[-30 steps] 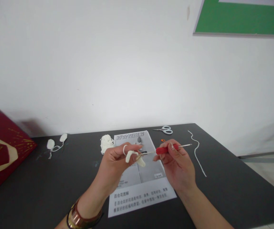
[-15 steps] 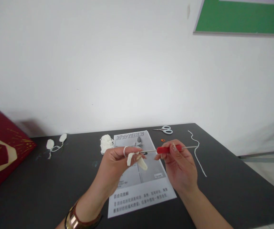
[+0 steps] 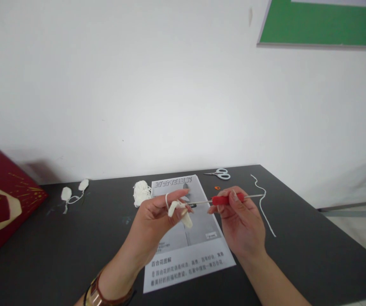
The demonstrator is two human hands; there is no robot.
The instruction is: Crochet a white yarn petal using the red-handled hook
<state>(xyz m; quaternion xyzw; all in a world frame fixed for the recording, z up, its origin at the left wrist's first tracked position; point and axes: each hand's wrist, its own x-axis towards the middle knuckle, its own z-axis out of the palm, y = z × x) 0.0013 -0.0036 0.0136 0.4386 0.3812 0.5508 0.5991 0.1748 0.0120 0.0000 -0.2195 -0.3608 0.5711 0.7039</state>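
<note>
Left hand [image 3: 153, 217] pinches white crochet [image 3: 187, 220]; right hand [image 3: 244, 225] grips red hook [image 3: 227, 199] across paper's edge [image 3: 198, 240].

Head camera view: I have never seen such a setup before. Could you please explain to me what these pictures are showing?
There is no machine here, only a person's two bare hands. Every picture comes from one camera worn on the head, looking forward and down.

The left hand pinches a small white yarn piece, with a white strand looped round one finger. The right hand holds a thin metal tool with a red handle; its shaft points toward that piece, but the tip is too small to make out.

On the black table lie a white printed paper sheet, a loose white yarn bundle, two joined white oval pieces, pale-handled scissors and a loose white strand.
</note>
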